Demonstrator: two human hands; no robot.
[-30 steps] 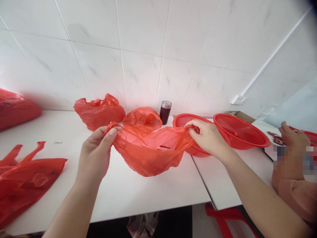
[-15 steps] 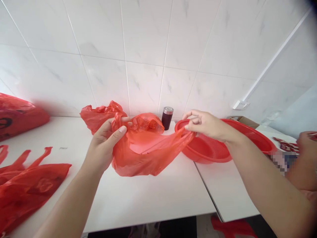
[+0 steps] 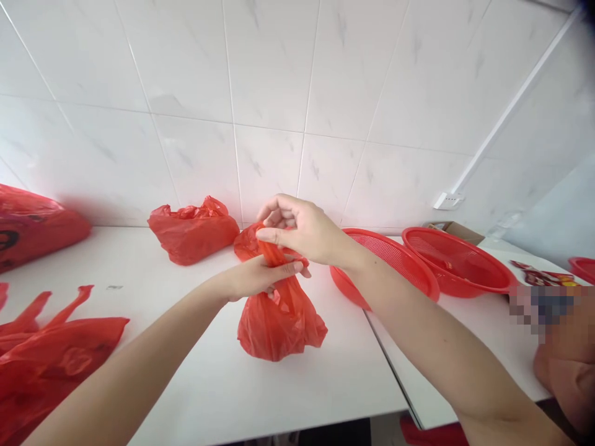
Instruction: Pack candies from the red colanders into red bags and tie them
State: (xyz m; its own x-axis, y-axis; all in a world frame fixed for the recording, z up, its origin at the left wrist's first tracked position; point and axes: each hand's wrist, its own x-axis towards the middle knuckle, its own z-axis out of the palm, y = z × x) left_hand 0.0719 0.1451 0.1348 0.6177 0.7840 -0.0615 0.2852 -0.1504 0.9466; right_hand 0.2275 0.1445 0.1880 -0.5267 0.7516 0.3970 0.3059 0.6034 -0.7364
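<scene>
A red plastic bag hangs gathered at its neck just over the white table, its lower part bulging. My left hand is wrapped round the neck of the bag, thumb pointing right. Right above it, my right hand pinches the twisted top of the bag between thumb and fingers. Behind my hands lies another red bag, mostly covered by them. To its left a crumpled red bag rests near the tiled wall.
Two red plastic baskets, one nearer and one farther right, stand right of my hands. Red bags lie at the left, one flat and one full. Part of another person's arm shows at the right edge.
My hands have come together, my right hand moving left. The bag, stretched wide between them before, is now gathered and hangs below them. The other person's hand has left the right edge.
</scene>
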